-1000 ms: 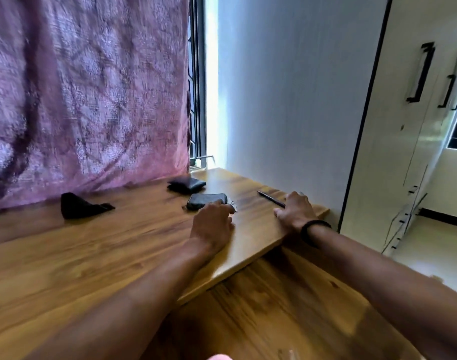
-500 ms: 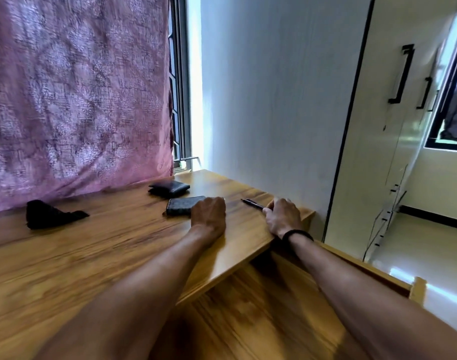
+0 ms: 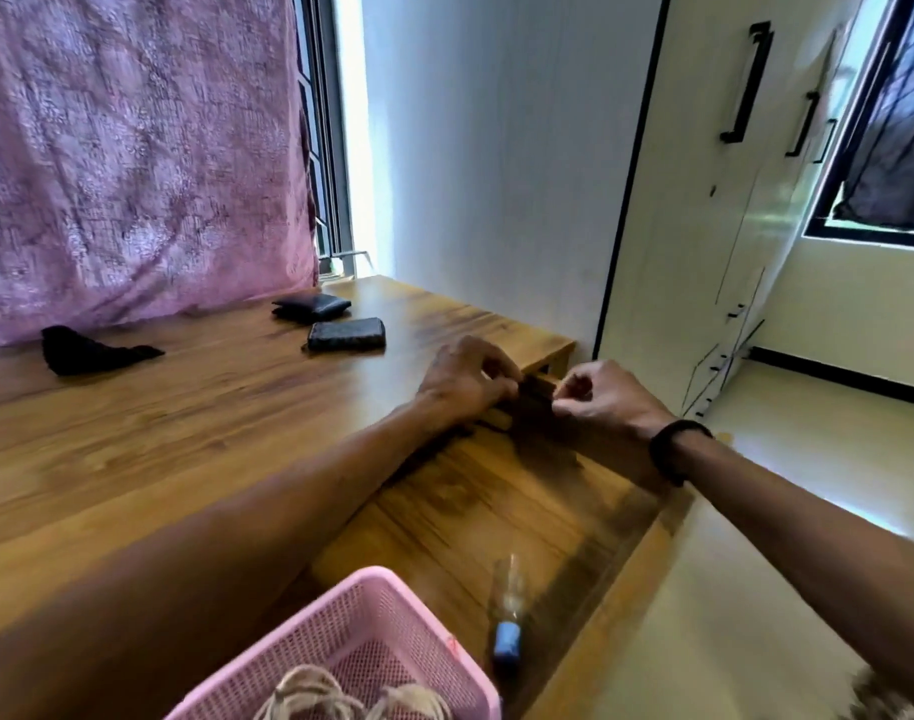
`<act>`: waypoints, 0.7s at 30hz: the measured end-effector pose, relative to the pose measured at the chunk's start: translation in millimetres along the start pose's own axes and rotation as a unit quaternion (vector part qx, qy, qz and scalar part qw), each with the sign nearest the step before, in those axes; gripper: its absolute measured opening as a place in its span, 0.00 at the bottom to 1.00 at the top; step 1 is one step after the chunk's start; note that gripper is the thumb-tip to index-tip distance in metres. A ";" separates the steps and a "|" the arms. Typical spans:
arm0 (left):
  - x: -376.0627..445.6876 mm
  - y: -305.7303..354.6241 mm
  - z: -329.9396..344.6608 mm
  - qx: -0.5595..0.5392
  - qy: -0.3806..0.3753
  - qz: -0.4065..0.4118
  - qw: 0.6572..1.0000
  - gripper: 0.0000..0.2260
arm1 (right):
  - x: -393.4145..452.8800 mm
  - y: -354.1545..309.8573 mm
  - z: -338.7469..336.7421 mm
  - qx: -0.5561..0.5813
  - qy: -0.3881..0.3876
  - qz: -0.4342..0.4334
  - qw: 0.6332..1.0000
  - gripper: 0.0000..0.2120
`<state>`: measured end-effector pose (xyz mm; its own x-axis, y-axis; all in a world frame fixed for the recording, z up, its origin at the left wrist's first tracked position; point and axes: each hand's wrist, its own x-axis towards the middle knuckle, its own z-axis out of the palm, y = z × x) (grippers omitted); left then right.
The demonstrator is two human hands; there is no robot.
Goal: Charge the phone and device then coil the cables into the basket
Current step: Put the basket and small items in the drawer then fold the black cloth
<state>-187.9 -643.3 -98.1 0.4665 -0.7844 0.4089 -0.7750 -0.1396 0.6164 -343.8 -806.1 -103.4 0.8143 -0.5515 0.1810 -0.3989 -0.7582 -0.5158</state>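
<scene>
My left hand (image 3: pixel 467 379) and my right hand (image 3: pixel 603 400) meet at the right front edge of the wooden table (image 3: pixel 195 407). Both have curled fingers, and their tips pinch a small dark thing (image 3: pixel 537 393) between them, too blurred to name. A black band circles my right wrist. At the bottom stands a pink mesh basket (image 3: pixel 428 631) holding coiled beige cord (image 3: pixel 309 693). No phone or charger shows.
Two dark wallets (image 3: pixel 346 333) (image 3: pixel 311 306) and a black cloth (image 3: pixel 88 350) lie on the table near the pink curtain (image 3: pixel 132 148). A small bottle with a blue cap (image 3: pixel 507 610) lies on the lower wooden surface. A wardrobe (image 3: pixel 714 200) stands at the right.
The view has tipped down and the basket has come into sight. Both hands left the tabletop and came together at the table's right edge. The pen no longer shows on the table.
</scene>
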 end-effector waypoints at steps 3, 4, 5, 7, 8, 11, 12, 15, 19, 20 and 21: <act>-27.8 21.0 25.1 -0.018 -0.058 -0.015 0.998 0.03 | -29.9 23.3 -4.7 -0.082 -0.078 0.045 0.993 0.02; -37.0 25.0 35.1 -0.035 -0.079 -0.040 0.995 0.03 | -37.5 28.9 -4.6 -0.099 -0.087 0.070 0.989 0.03; -42.7 24.7 45.1 -0.050 -0.101 -0.064 0.992 0.02 | -40.5 33.0 -3.4 -0.114 -0.087 0.088 0.986 0.03; -52.9 26.1 61.1 -0.057 -0.133 -0.098 0.985 0.02 | -44.3 34.9 -0.6 -0.135 -0.074 0.106 0.982 0.05; -56.4 27.1 66.1 -0.061 -0.142 -0.112 0.982 0.02 | -45.4 33.0 1.0 -0.142 -0.068 0.110 0.981 0.05; -61.8 27.4 77.3 -0.086 -0.143 -0.158 0.973 0.02 | -49.3 25.4 7.9 -0.175 -0.072 0.117 0.975 0.09; -63.3 27.8 79.5 -0.090 -0.139 -0.172 0.971 0.02 | -50.5 23.9 10.3 -0.185 -0.079 0.118 0.972 0.10; -64.8 26.1 85.0 -0.099 -0.131 -0.201 0.966 0.02 | -51.7 22.8 13.9 -0.198 -0.104 0.118 0.968 0.13; -66.0 21.7 91.7 -0.090 -0.123 -0.218 0.964 0.02 | -53.7 17.8 16.3 -0.221 -0.124 0.130 0.958 0.17; -66.7 21.1 92.8 -0.086 -0.121 -0.220 0.964 0.02 | -53.5 16.8 17.2 -0.233 -0.127 0.133 0.955 0.17; -66.7 20.5 94.0 -0.080 -0.120 -0.218 0.965 0.03 | -53.4 16.2 17.3 -0.243 -0.127 0.136 0.952 0.17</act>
<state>-275.0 -650.7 -176.0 0.6061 -0.7924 -0.0689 -0.4422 -0.4077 0.7989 -386.4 -782.9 -135.8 0.7037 -0.6956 -0.1449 -0.7076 -0.7045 -0.0548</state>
